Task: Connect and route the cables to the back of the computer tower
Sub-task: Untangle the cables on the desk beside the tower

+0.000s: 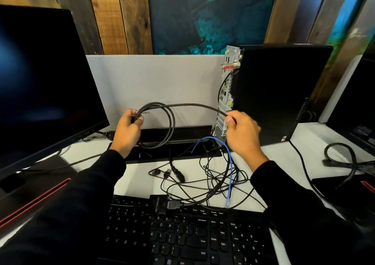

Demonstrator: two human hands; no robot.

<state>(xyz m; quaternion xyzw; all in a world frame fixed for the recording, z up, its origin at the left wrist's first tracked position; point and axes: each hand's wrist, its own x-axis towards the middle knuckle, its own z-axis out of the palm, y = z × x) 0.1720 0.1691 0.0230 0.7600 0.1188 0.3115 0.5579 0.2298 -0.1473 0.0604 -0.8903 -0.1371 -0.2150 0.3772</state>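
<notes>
Both hands hold one coiled black rubber cable (172, 120) above the white desk (142, 181) — left hand (127, 131) fingers curl round its loops. The right hand (242, 133) pinches the free length beside the black metal computer tower (282, 94) at the desk's back edge.

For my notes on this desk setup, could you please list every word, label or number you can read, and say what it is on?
"Enter", "Shift", "Ctrl", "Backspace", "Home", "End", "Delete", "PgUp", "PgDn", letters, digits: keyboard keycaps.
White lettering on the black adapter box lying on the keyboard: blurred, perhaps "NETTDRIVEN", uncertain.
Yellow stickers on the tower's rear panel: too small to read.
Black cable in the left hand and right hand: no readable print.
</notes>
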